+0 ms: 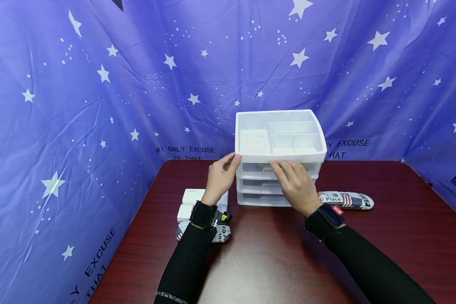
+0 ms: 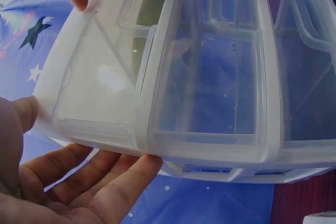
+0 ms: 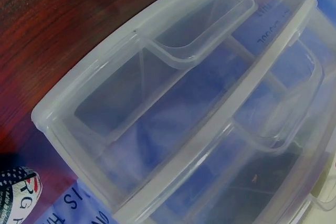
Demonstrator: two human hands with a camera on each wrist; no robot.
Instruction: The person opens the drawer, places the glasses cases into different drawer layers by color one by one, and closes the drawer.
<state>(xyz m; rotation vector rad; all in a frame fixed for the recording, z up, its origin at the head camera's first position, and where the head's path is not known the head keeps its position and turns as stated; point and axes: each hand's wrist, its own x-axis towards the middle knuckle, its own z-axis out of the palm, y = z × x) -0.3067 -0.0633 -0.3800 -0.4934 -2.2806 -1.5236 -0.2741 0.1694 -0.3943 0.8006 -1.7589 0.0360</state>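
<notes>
drawer unit (image 1: 264, 156) standing just beyond right hand (image 1: 297, 185)
left hand (image 1: 221, 178) pinching its corner; right hand touching its front, grip unclear

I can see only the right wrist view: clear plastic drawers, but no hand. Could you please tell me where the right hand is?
Observer: The bare right hand has its fingers at the front of the top clear plastic drawer.
Operator: Thank you. And what does the left hand touch?
Observer: The bare left hand touches the left side of the white-framed plastic cabinet.
Operator: Is something lying to the left of it?
Observer: Yes, white rectangular boxes on the dark-red table.
</notes>
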